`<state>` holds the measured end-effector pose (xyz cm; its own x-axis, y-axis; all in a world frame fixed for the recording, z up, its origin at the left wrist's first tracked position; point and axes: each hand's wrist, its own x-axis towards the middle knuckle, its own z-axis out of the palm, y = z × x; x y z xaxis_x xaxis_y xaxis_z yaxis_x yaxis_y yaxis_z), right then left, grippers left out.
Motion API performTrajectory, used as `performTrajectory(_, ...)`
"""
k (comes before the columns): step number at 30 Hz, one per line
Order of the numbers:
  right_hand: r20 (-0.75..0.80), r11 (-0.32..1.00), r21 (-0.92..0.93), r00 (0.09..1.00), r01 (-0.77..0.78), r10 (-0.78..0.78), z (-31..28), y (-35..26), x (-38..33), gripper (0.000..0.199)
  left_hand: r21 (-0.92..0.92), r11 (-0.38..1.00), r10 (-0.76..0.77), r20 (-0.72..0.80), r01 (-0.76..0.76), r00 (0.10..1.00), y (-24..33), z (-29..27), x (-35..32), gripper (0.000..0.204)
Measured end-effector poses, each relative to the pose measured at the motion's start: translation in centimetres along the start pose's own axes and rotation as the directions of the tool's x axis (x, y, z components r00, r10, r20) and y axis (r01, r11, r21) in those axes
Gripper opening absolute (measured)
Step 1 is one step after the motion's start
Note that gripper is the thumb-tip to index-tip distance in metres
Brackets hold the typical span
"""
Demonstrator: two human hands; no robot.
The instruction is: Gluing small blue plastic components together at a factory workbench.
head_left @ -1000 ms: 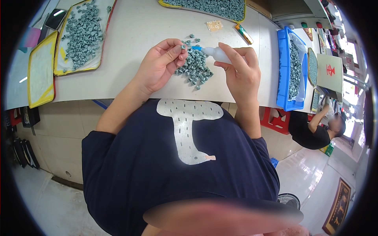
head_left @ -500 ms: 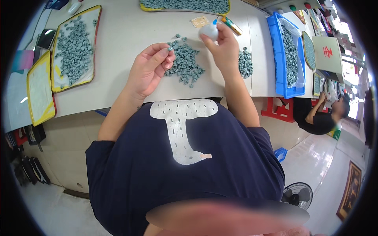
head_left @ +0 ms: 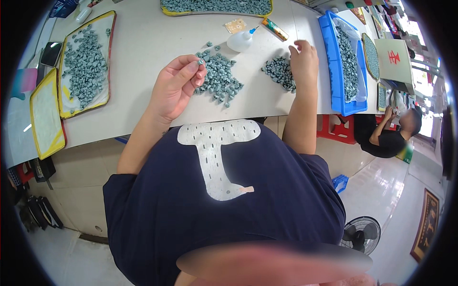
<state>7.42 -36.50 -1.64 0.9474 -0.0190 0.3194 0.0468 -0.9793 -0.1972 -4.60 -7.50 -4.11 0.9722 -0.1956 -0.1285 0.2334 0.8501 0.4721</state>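
My left hand (head_left: 179, 86) is closed, pinching a small green piece (head_left: 200, 62) between thumb and fingertips. It hovers at the left edge of a pile of grey-green small pieces (head_left: 220, 76). A squeeze bottle (head_left: 239, 43), white and round with a blue tip and thin nozzle, rests on the table behind that pile, its tip pointing to the upper right. My right hand (head_left: 304, 62) is beside a second pile of darker pieces (head_left: 278, 71). Its fingers are bent but apart, and nothing shows in them.
At the left lie a yellow-rimmed tray of pieces (head_left: 110, 62) and another yellow-rimmed tray (head_left: 36, 109). A third tray (head_left: 217, 14) lies at the back. Right of my arm stands a blue bin (head_left: 336, 86). A small tube-shaped pack (head_left: 275, 29) lies near a patterned card (head_left: 235, 25). Another person (head_left: 391, 133) sits far right.
My right hand has let go of the squeeze bottle, now on the table, and moved right and down to the darker pile. My left hand still pinches its piece, almost in place.
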Motion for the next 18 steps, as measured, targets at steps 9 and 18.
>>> performTrajectory(9, 0.324, 0.983, 0.1, 0.939, -0.154, 0.114, -0.7, 0.4, 0.7, 0.019, 0.006, 1.0, 0.002, -0.023, -0.002, 1.0, 0.3, -0.2, -0.4, 0.012)
performTrajectory(18, 0.42, 0.558, 0.789, 0.89, -0.259, -0.181, -2.4, -7.6, -3.4, 0.015, 0.025, 0.999, -0.019, 0.008, 0.019, 1.0, 1.5, -1.4, -1.1, 0.013)
